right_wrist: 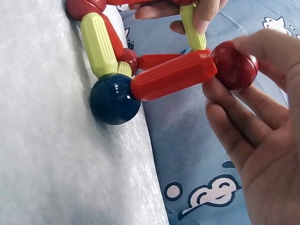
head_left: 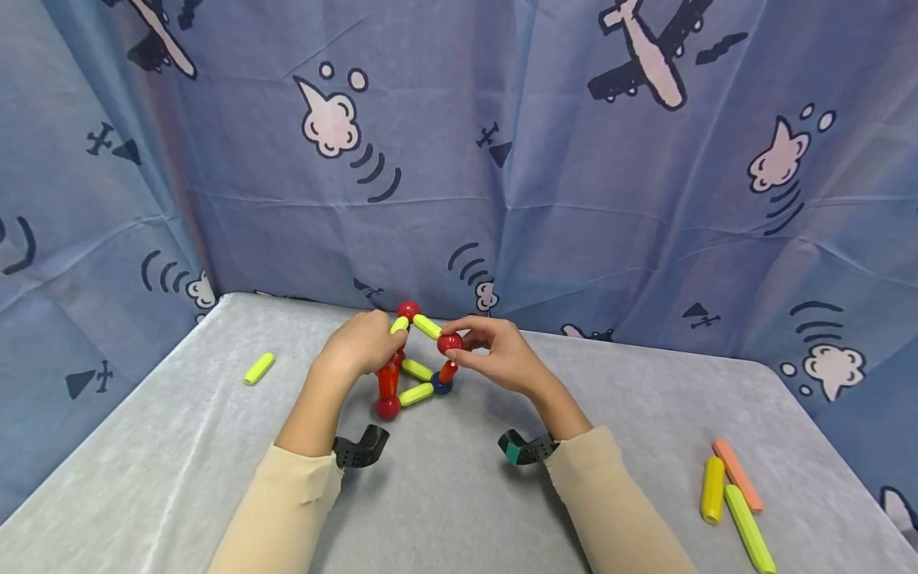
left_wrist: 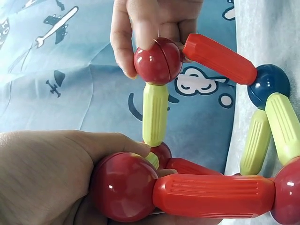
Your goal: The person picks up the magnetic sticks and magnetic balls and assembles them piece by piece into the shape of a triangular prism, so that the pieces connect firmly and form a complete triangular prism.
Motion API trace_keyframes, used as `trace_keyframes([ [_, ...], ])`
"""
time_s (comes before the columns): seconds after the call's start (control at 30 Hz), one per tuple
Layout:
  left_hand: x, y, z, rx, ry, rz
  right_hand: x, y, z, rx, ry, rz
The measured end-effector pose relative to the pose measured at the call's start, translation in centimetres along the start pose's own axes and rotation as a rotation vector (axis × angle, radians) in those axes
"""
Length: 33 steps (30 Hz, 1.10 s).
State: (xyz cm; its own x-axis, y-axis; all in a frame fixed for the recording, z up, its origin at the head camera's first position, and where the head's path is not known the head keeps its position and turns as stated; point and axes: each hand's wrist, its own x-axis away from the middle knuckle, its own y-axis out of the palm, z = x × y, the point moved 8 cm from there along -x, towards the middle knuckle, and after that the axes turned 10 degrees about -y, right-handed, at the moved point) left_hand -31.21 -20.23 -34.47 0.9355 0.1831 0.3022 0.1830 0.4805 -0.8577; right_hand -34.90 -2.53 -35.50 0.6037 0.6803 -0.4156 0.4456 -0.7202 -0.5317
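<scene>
On the table stands a frame of plastic sticks joined by balls, with a blue ball (head_left: 441, 383) at its lower right corner. My left hand (head_left: 362, 343) grips a yellow-green stick (head_left: 399, 324) at the upper left, its palm side around a red ball (left_wrist: 124, 187). My right hand (head_left: 498, 351) holds a red ball (right_wrist: 234, 65) between thumb and fingers at the upper right. That ball touches the top yellow-green stick (left_wrist: 154, 115) and the end of a red stick (right_wrist: 173, 75) rising from the blue ball. The left hand hides part of the frame's left side.
A loose yellow-green stick (head_left: 259, 368) lies left of the frame. At the front right lie a yellow stick (head_left: 712, 490), an orange stick (head_left: 739, 475) and a longer yellow-green stick (head_left: 750, 529). A blue patterned curtain (head_left: 430, 159) hangs behind the table (head_left: 445, 502).
</scene>
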Motion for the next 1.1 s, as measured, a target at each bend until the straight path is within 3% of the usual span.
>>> trace_keyframes([
  [0.23, 0.0, 0.0, 0.0, 0.001, -0.005, 0.007, 0.1, 0.0, 0.4, -0.051, 0.025, -0.038],
  [0.37, -0.1, 0.0, -0.1, -0.005, -0.007, 0.001, 0.0, 0.0, 0.6, -0.055, 0.028, -0.015],
  [0.6, 0.1, -0.3, 0.1, -0.012, -0.007, 0.007, -0.2, -0.2, 0.2, 0.026, -0.004, 0.068],
  [1.1, -0.2, 0.0, 0.1, -0.009, 0.0, 0.011, 0.0, -0.3, -0.8, 0.188, -0.14, 0.104],
])
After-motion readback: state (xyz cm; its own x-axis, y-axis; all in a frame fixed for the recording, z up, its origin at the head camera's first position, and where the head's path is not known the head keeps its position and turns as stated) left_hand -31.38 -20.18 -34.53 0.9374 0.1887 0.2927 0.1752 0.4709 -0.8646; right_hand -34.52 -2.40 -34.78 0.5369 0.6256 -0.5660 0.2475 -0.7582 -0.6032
